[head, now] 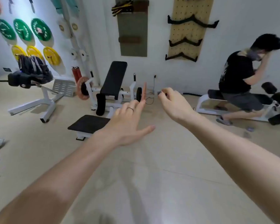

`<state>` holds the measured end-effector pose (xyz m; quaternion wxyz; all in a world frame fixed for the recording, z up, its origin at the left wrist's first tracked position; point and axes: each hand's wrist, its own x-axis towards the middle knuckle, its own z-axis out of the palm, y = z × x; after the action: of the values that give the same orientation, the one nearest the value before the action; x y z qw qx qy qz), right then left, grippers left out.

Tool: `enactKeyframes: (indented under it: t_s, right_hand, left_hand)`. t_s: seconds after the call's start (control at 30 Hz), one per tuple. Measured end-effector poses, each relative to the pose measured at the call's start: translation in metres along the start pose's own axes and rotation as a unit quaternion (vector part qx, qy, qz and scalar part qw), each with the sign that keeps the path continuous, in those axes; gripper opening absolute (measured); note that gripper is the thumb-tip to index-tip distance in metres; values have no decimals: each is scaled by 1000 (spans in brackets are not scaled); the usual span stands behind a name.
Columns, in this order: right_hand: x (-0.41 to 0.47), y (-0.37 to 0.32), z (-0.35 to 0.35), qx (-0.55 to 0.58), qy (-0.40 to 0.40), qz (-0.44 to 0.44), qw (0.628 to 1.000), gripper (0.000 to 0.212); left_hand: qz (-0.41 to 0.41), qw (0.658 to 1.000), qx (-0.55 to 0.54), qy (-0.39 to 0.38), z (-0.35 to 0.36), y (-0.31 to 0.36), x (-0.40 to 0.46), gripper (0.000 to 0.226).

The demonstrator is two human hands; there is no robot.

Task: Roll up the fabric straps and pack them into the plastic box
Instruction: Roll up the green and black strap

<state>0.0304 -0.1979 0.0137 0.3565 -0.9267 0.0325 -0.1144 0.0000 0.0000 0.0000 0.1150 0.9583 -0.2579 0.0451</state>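
Both my arms reach forward over a beige gym floor. My left hand point(128, 120) is spread with straight fingers and the thumb out to the right, a ring on one finger; it holds nothing. My right hand point(171, 101) has its fingers curled and pinches a small dark grey thing point(159, 92) at the fingertips; I cannot tell what that thing is. No plastic box is in view. A few small grey-purple items point(249, 131) lie on the floor at the right, too blurred to identify.
A white weight bench with a black pad point(113, 81) stands ahead, with a low black step point(89, 123) before it. Another machine carrying a backpack point(32, 70) is at left. A person point(239, 81) sits on a bench at right. Weight plates point(23, 29) and a pegboard point(191, 26) hang on the wall.
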Motion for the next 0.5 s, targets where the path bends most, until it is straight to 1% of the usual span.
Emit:
enactKeyframes:
  t_s: [0.07, 0.1, 0.13, 0.2, 0.33, 0.5]
  right_hand:
    - [2, 24, 23, -113, -43, 47, 992, 52]
    - [2, 41, 36, -148, -70, 75, 984, 53]
    - [-2, 55, 46, -164, -98, 101, 976, 55]
    - [-8, 80, 63, -184, -133, 124, 966, 58]
    - [-5, 118, 84, -221, -171, 158, 947, 57]
    - [22, 163, 78, -284, -186, 158, 927, 52]
  left_hand:
    - [-20, 998, 39, -43, 23, -7, 5, 88]
    - [-34, 996, 59, -66, 38, -11, 6, 86]
    - [-44, 992, 74, -96, 50, -14, 5, 85]
    - [-44, 986, 92, -136, 79, -17, 4, 82]
    - [-32, 971, 120, -206, 124, -22, 16, 84]
    - [3, 963, 146, -228, 153, -10, 64, 81]
